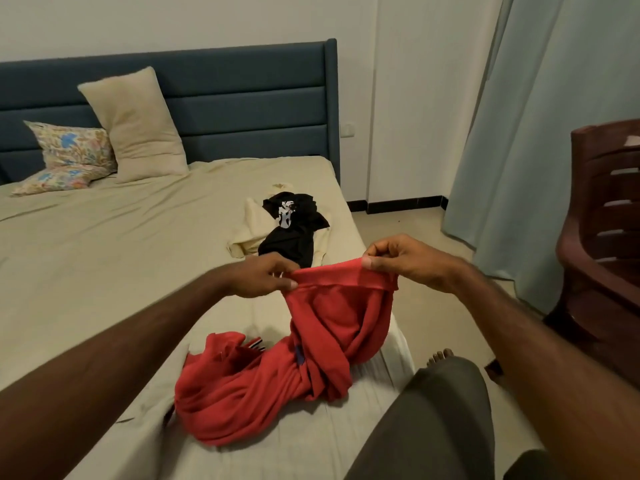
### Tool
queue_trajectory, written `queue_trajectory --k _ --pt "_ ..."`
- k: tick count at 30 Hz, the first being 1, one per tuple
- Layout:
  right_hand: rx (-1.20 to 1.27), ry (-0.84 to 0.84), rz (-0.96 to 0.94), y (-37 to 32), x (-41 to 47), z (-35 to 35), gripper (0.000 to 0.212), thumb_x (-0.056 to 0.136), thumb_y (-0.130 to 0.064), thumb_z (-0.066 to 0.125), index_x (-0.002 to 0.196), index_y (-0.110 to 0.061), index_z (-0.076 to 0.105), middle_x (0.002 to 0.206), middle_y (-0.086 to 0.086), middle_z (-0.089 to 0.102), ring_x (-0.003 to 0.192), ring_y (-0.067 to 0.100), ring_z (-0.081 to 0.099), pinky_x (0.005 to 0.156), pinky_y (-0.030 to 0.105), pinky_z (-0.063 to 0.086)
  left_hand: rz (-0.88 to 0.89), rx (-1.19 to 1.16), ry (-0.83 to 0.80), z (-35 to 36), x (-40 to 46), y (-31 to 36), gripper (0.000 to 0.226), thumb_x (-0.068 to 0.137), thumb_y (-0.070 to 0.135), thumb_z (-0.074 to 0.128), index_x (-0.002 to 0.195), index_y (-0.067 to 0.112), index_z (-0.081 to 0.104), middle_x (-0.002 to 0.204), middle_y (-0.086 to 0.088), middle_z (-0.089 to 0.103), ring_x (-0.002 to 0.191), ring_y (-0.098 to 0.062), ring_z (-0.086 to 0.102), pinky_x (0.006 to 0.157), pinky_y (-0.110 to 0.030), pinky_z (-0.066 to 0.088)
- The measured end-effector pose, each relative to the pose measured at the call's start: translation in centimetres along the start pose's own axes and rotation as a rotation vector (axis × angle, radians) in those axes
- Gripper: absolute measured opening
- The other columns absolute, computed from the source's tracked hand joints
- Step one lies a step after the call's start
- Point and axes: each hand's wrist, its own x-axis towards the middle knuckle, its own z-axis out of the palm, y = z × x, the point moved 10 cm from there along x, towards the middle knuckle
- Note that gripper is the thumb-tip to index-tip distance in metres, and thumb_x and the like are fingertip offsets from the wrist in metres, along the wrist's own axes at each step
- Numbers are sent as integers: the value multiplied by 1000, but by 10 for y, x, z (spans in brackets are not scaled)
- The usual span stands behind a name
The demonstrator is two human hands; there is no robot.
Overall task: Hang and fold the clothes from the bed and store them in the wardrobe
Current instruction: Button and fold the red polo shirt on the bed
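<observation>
A person stands at the side of a bed (104,258), seen from their own head looking down. Both hands hold up one edge of a red polo shirt (277,386). The left hand (266,277) pinches the folded band of fabric at its left end between thumb and fingers, and the right hand (405,263) pinches the same band at its right end, thumb on the near side, so each grip is clamped on the cloth. The band stretches almost level between them. Below it the shirt hangs twisted and rope-like, and its lower half lies crumpled on the sheet near the bed's edge, with a striped trim showing. The fabric looks soft, light and limp; it will sag wherever it is unsupported, and the twist probably needs shaking out before folding or hanging. Holding two corners of one edge, as here, seems the sensible hold. Farther up the bed, well apart, a black printed T-shirt (294,226) lies on a cream garment (249,226). No wardrobe is in view.
</observation>
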Motion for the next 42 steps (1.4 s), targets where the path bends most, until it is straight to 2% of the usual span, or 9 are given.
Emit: queue_trajectory --k 7,12,15,19,24,29,31,36,42 --pt "-70 -155 126 47 -6 -3 14 98 -25 65 99 -13 74 92 -1 73 94 16 68 99 40 51 -69 -177 40 -22 1 -21 8 97 13 66 96 9 74 119 -1 51 112 -19 50 102 -30 43" --pt "-194 -257 187 73 -11 10 12 96 -15 67 105 -20 74 102 1 75 100 16 69 87 25 51 -73 -260 -6 -11 -3 -26 6 91 4 71 92 -1 75 122 1 62 117 -13 58 92 -14 49" --pt "-369 -291 202 89 -11 19 21 93 -21 72 112 -29 68 113 -5 70 109 14 64 99 40 48 -40 -294 -53 -9 -9 -18 8 87 12 77 84 5 78 124 9 65 120 -7 58 93 -22 48" --pt "-690 -122 233 108 -8 8 8 94 -45 67 99 -48 62 107 -23 68 113 2 56 114 65 19 20 -418 -141 0 -13 -3 21 92 11 70 72 13 76 136 2 64 128 -18 56 102 -35 42" --pt "-595 81 157 112 -9 -21 12 93 -42 70 83 -48 66 91 -24 69 99 0 62 104 60 41 74 -377 -242 20 -14 4 15 95 2 63 96 -6 76 132 -6 68 131 -20 57 114 -38 39" --pt "-582 98 176 126 -12 -28 6 94 -43 66 93 -41 72 93 -26 69 102 -2 60 108 67 34 55 -332 -221 27 -10 12 10 85 9 78 86 17 83 132 5 68 130 -11 56 110 -35 39" --pt "-561 67 198 127 -14 -24 16 89 -48 62 95 -38 72 95 -22 70 100 0 61 105 64 39 -2 -317 -154 25 -8 4 10 82 20 83 84 11 82 136 8 65 133 -3 52 113 -36 38" --pt "-406 120 235 134 -21 4 41 76 -54 83 98 -28 61 105 -3 56 97 13 55 78 31 47 -444 -228 157 49 -15 -51 89 38 76 90 97 16 63 99 -4 69 91 -20 68 82 -46 59" --pt "-102 326 391 182 -30 45 22 86 -26 78 92 -14 61 89 4 68 81 20 63 63 32 51 -602 -95 484 75 -19 -60 45 74 14 78 99 12 40 91 -6 54 78 -22 56 55 -32 39"
